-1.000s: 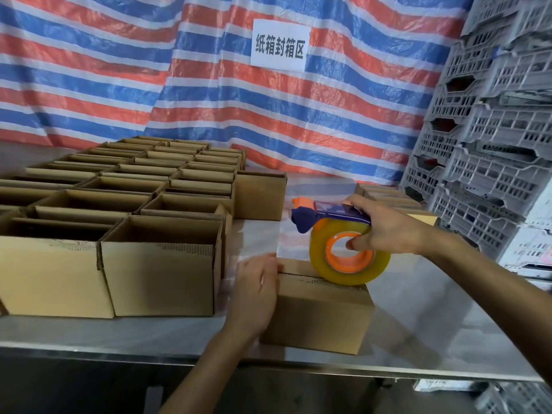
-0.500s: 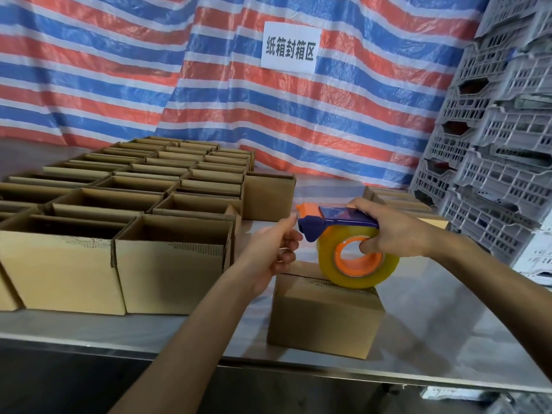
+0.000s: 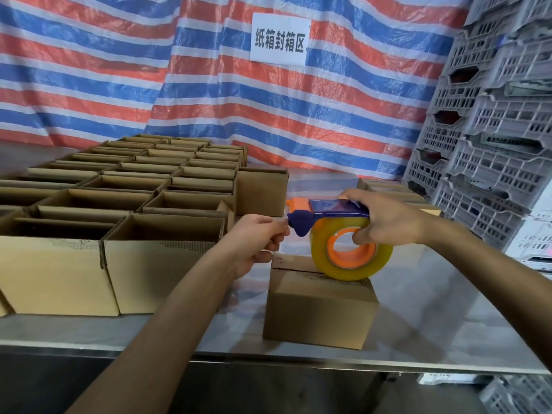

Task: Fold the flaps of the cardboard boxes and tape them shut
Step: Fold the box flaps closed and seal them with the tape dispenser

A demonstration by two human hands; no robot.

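A small closed cardboard box (image 3: 319, 312) stands near the front edge of the steel table (image 3: 433, 318); its top flaps are folded down with a seam showing. My right hand (image 3: 385, 219) grips a tape dispenser (image 3: 343, 240), blue and orange with a yellowish clear roll, held just over the box top. My left hand (image 3: 254, 240) is raised at the dispenser's blue nose, its fingertips pinching at the tape end there. The tape end itself is too thin to make out.
Several open cardboard boxes (image 3: 119, 210) fill the table's left half in rows. More boxes (image 3: 397, 192) lie behind my right hand. Grey plastic crates (image 3: 493, 130) are stacked at the right. A striped tarp with a white sign (image 3: 279, 37) hangs behind.
My left hand lifted off the box's left side and rose to the dispenser's nose. The dispenser stayed over the box top.
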